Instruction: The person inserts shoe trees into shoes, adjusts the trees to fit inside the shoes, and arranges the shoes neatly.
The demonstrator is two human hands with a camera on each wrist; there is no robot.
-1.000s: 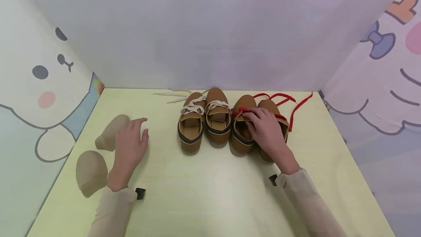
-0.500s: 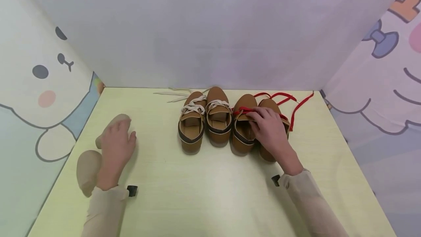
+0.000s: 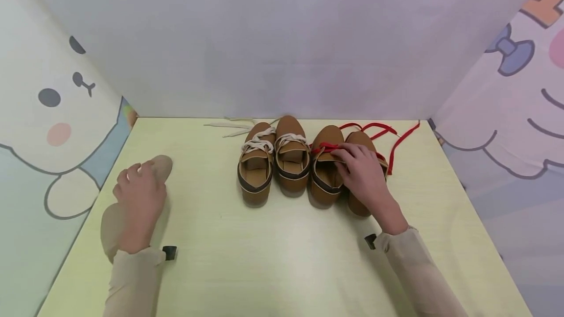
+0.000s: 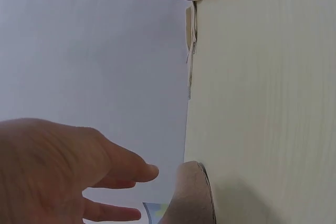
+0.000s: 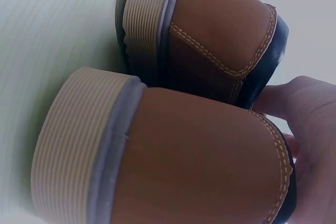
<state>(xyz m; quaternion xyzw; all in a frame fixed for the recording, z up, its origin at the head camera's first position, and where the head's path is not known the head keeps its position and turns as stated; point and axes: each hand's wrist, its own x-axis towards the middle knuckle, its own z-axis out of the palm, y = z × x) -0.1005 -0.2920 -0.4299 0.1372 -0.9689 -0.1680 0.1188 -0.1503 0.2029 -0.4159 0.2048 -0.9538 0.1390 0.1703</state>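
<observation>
My left hand (image 3: 140,204) hovers over two rounded taupe pieces at the table's left, fingers loosely bent. The far piece (image 3: 163,167) shows beyond its fingers; the near piece (image 3: 112,229) lies partly under the wrist. In the left wrist view a gap separates the thumb from the far piece (image 4: 191,195). Over a pair of brown shoes with red laces rests my right hand (image 3: 363,175), bent at the tongue of the left shoe (image 3: 323,194) and covering much of the right shoe (image 3: 359,138). Its fingertips are hidden, so I cannot tell whether they pinch anything.
A second brown pair with white laces stands left of the red-laced one: its left shoe (image 3: 255,194) and right shoe (image 3: 292,185). Loose red lace (image 3: 403,141) trails to the right. Walls enclose the pale yellow table (image 3: 273,258) behind and at both sides.
My left hand has moved left and slightly back toward me, from right of the taupe pieces to over them. The right hand has stayed at the red-laced shoes.
</observation>
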